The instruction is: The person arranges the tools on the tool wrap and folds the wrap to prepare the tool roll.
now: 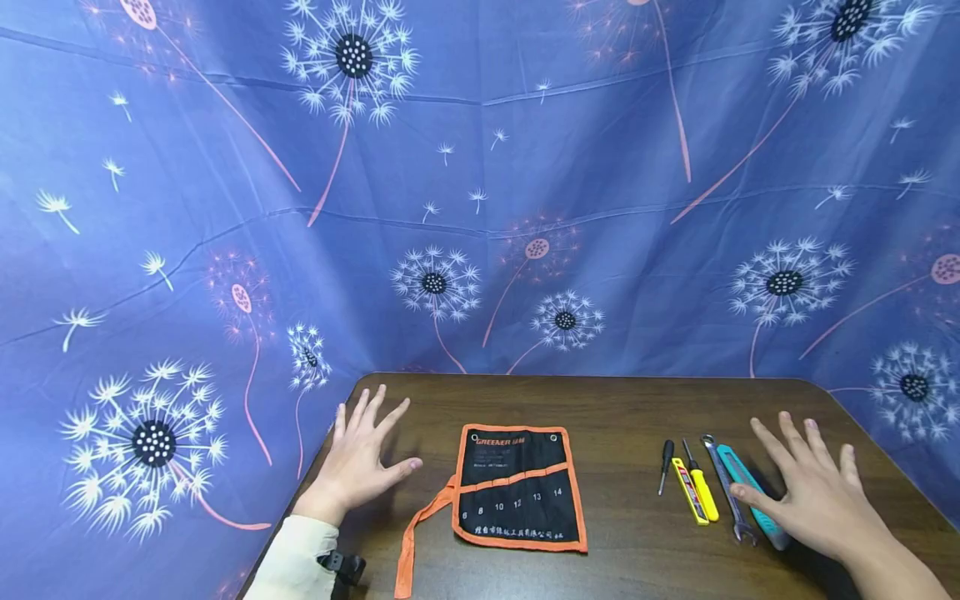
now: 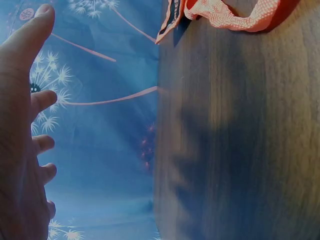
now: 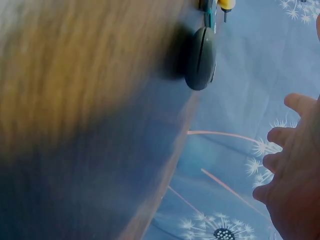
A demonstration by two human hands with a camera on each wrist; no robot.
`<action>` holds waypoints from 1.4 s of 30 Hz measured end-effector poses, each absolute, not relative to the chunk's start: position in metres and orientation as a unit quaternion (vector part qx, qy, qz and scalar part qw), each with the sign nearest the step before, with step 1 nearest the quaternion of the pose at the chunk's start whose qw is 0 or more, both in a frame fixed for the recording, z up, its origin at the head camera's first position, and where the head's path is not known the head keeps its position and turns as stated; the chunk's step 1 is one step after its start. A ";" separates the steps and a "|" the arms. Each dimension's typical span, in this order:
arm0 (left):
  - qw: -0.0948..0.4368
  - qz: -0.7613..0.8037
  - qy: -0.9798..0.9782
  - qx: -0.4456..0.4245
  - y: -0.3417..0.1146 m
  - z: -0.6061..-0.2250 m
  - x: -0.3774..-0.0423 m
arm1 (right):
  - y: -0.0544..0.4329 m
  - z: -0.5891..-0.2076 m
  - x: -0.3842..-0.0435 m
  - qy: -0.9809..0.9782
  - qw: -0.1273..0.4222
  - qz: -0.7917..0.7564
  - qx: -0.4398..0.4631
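My left hand [image 1: 358, 457] hovers over the left part of the table, fingers spread and holding nothing. To its right lies a flat black tool pouch [image 1: 501, 498] with orange edging, numbered pockets and an orange tie strap [image 1: 420, 533]. My right hand [image 1: 821, 492], also spread and empty, overlaps the end of a teal-handled tool [image 1: 738, 475] in the head view. Left of that tool are a double-ended wrench [image 1: 725, 483], a yellow-handled screwdriver [image 1: 702, 487], a flat yellow labelled piece [image 1: 690, 493] and a small black screwdriver [image 1: 666, 460].
The brown wooden table [image 1: 630, 417] has rounded far corners. A blue dandelion-print cloth [image 1: 480, 167] hangs behind it and along both sides. A black strap with a small device [image 1: 343, 567] sits at my left cuff.
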State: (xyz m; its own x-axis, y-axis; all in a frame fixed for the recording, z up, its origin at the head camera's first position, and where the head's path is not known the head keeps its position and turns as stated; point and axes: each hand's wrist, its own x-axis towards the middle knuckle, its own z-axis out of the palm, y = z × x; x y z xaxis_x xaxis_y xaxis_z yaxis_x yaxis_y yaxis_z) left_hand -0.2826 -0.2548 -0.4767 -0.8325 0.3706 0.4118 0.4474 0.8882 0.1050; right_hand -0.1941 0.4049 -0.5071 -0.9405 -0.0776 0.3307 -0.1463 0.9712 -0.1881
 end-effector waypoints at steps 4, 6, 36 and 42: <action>0.190 -0.110 -0.951 -0.216 -0.253 -0.478 -0.283 | 0.401 -0.506 -0.194 -0.979 0.160 0.111 0.066; 0.190 -0.115 -0.951 -0.217 -0.252 -0.479 -0.283 | 0.398 -0.507 -0.194 -0.978 0.158 0.118 0.073; 0.108 -0.182 -0.946 -0.246 -0.203 -0.504 -0.273 | 0.309 -0.498 -0.207 -0.952 0.181 0.162 0.185; 0.087 -0.200 -0.940 -0.261 -0.192 -0.510 -0.271 | 0.292 -0.496 -0.208 -0.959 0.131 0.170 0.187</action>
